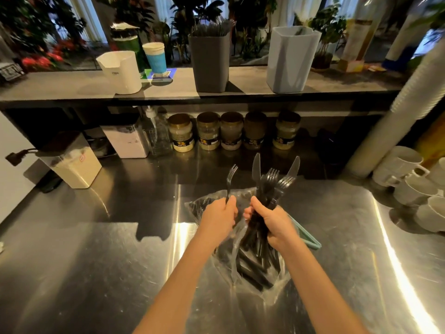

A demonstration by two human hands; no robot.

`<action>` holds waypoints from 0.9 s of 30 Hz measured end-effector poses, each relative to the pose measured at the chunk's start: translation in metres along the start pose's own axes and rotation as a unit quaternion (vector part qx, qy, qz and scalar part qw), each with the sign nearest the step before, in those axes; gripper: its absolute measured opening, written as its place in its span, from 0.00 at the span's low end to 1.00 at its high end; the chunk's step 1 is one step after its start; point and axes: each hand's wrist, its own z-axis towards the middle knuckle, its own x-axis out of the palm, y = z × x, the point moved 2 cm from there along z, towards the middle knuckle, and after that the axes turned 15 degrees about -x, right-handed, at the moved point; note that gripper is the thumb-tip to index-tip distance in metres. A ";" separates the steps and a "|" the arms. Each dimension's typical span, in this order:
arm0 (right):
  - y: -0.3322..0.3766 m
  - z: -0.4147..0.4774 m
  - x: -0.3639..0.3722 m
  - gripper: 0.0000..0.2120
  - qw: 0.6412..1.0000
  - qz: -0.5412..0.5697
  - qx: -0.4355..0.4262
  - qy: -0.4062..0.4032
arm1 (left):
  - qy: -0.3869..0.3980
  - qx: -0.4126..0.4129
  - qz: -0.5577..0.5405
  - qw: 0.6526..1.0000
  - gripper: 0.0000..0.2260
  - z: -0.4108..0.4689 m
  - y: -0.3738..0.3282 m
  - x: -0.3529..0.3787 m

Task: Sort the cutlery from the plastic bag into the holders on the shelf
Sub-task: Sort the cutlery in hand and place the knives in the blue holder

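Observation:
A clear plastic bag [277, 290] of black plastic cutlery lies on the steel counter. My right hand [272, 222] grips a bundle of black forks and knives [272, 186], their heads fanned upward above the bag. To its left, my left hand [220, 216] pinches a single black fork [231, 179] by the handle, tines up. On the shelf above stand a dark grey holder [210, 63] filled with cutlery, a light grey holder [290, 61] with one piece showing, and a white holder [121, 72].
A blue paper cup [155, 59] stands on the shelf. Several jars [231, 131], a pump bottle and storage containers [125, 138] line the space under the shelf. White mugs [409, 174] and a tall cup stack [399, 109] crowd the right. A teal edge [308, 237] shows beside the bag.

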 end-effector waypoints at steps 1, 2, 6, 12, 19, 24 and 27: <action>-0.002 -0.001 0.000 0.09 1.000 -0.009 -0.004 0.003 | -0.013 0.002 -0.031 0.999 0.17 0.003 0.001 -0.001; -0.004 -0.003 0.002 0.10 1.000 -0.025 -0.004 0.006 | -0.019 0.011 -0.045 0.999 0.16 0.005 0.003 0.000; -0.012 -0.010 0.012 0.13 0.990 -0.134 -0.025 0.033 | 0.012 0.002 -0.058 0.998 0.13 0.008 0.005 0.015; -0.018 -0.008 0.013 0.11 0.970 -0.228 -0.051 0.073 | 0.028 -0.055 -0.179 0.982 0.07 0.014 0.012 0.028; -0.023 -0.008 0.011 0.05 0.987 -0.094 0.030 0.130 | -0.017 -0.036 -0.076 0.996 0.11 0.020 0.011 0.028; -0.030 -0.007 0.012 0.17 0.992 0.035 0.081 0.095 | -0.013 -0.040 -0.075 0.996 0.07 0.024 0.017 0.030; -0.033 -0.006 0.012 0.22 0.991 0.024 0.068 0.115 | -0.016 -0.051 -0.117 0.992 0.08 0.025 0.021 0.030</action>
